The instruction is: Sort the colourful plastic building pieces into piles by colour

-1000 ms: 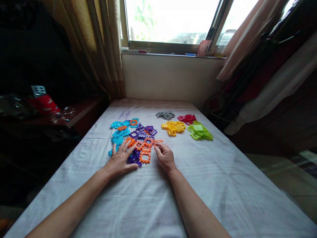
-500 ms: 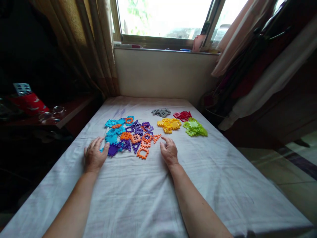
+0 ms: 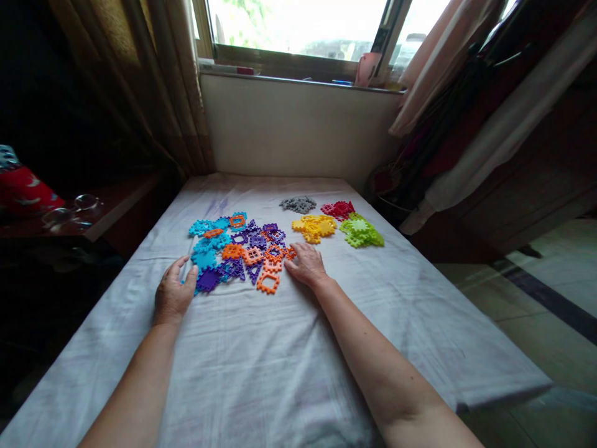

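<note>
A mixed heap of flat, notched interlocking plastic pieces lies on the cloth between my hands: blue pieces (image 3: 204, 256), purple pieces (image 3: 208, 280) and orange pieces (image 3: 268, 283). My left hand (image 3: 173, 291) rests at the heap's left edge, thumb and fingers apart, next to the blue and purple pieces. At the right edge, my right hand (image 3: 305, 262) reaches over a small orange triangle piece (image 3: 290, 253), partly covered by the fingers. Its thumb and forefinger are apart on either side of that piece, and no firm grip shows.
Beyond my right hand lie sorted piles: yellow pieces (image 3: 314, 228), lime green pieces (image 3: 361, 230), red pieces (image 3: 339, 210) and grey pieces (image 3: 297, 205). A white cloth (image 3: 261, 373) covers the surface. Glasses (image 3: 60, 218) sit on a dark side table at left. A window ledge (image 3: 298, 81) runs behind.
My right hand has moved left onto the orange triangle piece, which lay uncovered before. My left hand stays beside the heap. The camera view has shifted slightly.
</note>
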Demonstrator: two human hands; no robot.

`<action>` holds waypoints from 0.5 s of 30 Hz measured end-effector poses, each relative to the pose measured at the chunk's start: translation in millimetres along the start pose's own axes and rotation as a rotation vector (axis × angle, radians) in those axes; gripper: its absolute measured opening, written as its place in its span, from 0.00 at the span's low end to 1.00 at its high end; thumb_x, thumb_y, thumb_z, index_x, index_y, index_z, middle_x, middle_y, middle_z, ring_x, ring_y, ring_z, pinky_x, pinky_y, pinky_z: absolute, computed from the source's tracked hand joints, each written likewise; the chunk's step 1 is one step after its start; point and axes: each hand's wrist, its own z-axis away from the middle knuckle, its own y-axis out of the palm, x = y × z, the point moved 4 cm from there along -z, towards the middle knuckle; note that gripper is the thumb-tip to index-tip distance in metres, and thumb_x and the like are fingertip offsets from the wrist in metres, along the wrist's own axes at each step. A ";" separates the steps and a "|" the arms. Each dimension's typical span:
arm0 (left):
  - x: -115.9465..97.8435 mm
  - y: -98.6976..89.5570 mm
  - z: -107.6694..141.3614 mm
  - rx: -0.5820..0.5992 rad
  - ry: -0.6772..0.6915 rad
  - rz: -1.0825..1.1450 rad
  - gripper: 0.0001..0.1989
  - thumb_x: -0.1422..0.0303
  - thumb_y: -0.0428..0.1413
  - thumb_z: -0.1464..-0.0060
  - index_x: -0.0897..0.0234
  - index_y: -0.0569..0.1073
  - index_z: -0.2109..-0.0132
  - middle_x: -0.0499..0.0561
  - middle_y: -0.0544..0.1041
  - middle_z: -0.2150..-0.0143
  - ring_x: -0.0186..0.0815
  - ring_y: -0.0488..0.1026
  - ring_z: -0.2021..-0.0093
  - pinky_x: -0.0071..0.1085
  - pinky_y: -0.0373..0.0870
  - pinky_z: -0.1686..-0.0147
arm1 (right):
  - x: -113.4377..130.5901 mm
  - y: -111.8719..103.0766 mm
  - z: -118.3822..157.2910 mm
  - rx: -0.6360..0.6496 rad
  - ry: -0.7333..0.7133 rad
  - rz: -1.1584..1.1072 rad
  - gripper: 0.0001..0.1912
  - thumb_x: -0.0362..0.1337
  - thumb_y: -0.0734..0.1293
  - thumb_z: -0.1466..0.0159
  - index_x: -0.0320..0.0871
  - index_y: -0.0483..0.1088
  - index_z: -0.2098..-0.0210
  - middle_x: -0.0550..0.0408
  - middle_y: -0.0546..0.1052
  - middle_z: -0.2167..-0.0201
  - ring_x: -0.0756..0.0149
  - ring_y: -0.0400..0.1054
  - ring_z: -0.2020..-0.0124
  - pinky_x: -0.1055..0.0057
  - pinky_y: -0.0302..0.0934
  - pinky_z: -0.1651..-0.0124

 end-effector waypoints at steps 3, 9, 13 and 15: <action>0.2 1.2 -0.3 -0.001 0.001 -0.012 0.19 0.57 0.55 0.45 0.58 0.75 0.49 0.58 0.78 0.51 0.48 0.74 0.47 0.46 0.70 0.45 | -8.0 -1.6 11.3 -0.054 0.022 0.002 0.25 0.43 0.69 0.40 0.44 0.72 0.45 0.43 0.74 0.46 0.49 0.65 0.45 0.54 0.58 0.42; 0.0 2.4 -0.2 -0.016 0.025 -0.047 0.19 0.57 0.54 0.45 0.57 0.76 0.49 0.55 0.79 0.54 0.45 0.76 0.52 0.42 0.73 0.50 | -32.8 -11.1 33.3 -0.220 0.110 -0.052 0.24 0.46 0.71 0.43 0.46 0.73 0.48 0.46 0.76 0.51 0.51 0.66 0.49 0.56 0.59 0.45; -0.1 3.1 -0.5 -0.013 0.027 -0.049 0.18 0.58 0.55 0.45 0.57 0.76 0.49 0.54 0.78 0.55 0.43 0.76 0.55 0.41 0.73 0.51 | -25.6 -13.7 30.9 -0.174 0.028 -0.138 0.22 0.46 0.72 0.43 0.46 0.74 0.51 0.47 0.76 0.54 0.54 0.68 0.52 0.59 0.60 0.46; -0.6 3.7 -0.8 -0.007 0.026 -0.055 0.19 0.58 0.55 0.46 0.56 0.76 0.49 0.54 0.78 0.54 0.43 0.75 0.54 0.41 0.73 0.50 | -14.0 -13.0 29.8 -0.144 -0.037 -0.169 0.20 0.47 0.72 0.42 0.47 0.75 0.52 0.48 0.76 0.54 0.55 0.68 0.52 0.60 0.60 0.45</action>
